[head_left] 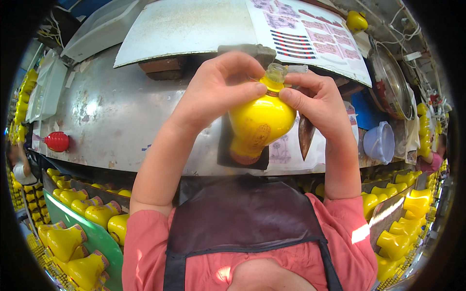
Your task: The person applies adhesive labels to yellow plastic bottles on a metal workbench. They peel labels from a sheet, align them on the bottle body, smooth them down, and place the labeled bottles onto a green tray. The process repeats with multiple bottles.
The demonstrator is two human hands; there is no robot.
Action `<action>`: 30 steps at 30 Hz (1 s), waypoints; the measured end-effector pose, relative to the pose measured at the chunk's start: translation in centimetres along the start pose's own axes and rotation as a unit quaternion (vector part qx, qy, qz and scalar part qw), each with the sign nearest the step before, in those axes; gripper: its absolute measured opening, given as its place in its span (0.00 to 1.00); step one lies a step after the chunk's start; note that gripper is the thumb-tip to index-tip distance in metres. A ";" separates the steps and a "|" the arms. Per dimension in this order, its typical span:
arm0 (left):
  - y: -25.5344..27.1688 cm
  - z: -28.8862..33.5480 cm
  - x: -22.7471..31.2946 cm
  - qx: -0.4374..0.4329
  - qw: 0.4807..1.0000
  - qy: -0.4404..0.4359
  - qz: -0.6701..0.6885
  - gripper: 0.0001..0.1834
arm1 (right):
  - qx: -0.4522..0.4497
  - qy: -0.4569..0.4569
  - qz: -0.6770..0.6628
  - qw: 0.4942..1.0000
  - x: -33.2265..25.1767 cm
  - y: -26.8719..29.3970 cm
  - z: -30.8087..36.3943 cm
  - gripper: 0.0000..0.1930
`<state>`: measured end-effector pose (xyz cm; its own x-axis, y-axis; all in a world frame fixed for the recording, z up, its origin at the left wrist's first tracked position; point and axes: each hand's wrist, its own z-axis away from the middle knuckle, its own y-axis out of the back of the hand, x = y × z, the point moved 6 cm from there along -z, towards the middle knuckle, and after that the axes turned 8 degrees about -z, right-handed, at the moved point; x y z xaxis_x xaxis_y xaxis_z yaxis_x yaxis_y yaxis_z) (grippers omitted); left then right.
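A glossy yellow bottle (262,121) with a rounded body, narrow waist and clear glass mouth lies between my hands, its mouth pointing away from me. A patterned band rings its neck, and faint print marks its side. My left hand (221,87) pinches the neck from the left, its thumb on the band and its fingers partly hidden behind. From the right, my right hand (314,97) presses thumb and forefinger against the same neck. The bottle's base rests over a dark pad (227,150). Beside my right hand lies a brown, pointed, blade-shaped thing (306,136).
Printed decal sheets (310,34) lie on a raised white board (189,29) beyond my hands. On the metal table (107,116) stand a red ribbed container (57,141) and a lilac bucket (379,142). Racks of yellow bottles (99,211) flank me.
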<state>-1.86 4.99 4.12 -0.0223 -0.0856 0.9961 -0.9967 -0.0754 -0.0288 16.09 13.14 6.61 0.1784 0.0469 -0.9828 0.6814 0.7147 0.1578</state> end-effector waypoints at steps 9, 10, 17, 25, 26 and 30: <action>0.4 -0.4 -0.6 -0.024 0.999 -0.002 0.034 0.16 | 0.036 -0.017 0.002 0.999 0.2 -0.5 0.0 0.19; 0.4 -0.5 -0.5 -0.022 0.999 -0.007 0.030 0.17 | 0.034 -0.007 -0.010 0.999 0.2 -0.5 -0.2 0.19; 0.2 -0.9 -0.8 0.000 1.000 0.007 0.012 0.18 | 0.000 -0.022 -0.044 0.999 1.1 -0.1 -1.6 0.19; 0.1 -1.0 -1.0 0.031 0.998 0.037 0.027 0.18 | -0.035 -0.009 -0.070 0.997 1.8 0.5 -2.9 0.16; 0.0 -1.0 -1.0 0.038 0.998 0.041 0.025 0.18 | -0.040 -0.009 -0.078 0.996 2.0 0.5 -3.2 0.16; 0.1 -1.0 -1.2 0.062 0.996 0.054 0.023 0.19 | -0.057 -0.020 -0.112 0.992 2.9 0.4 -4.5 0.16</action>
<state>-2.02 6.09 3.05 -0.0819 0.0151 0.9965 -0.9774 -0.1968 -0.0773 13.67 16.67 3.35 0.0620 -0.1476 -0.9871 0.6221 0.7791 -0.0774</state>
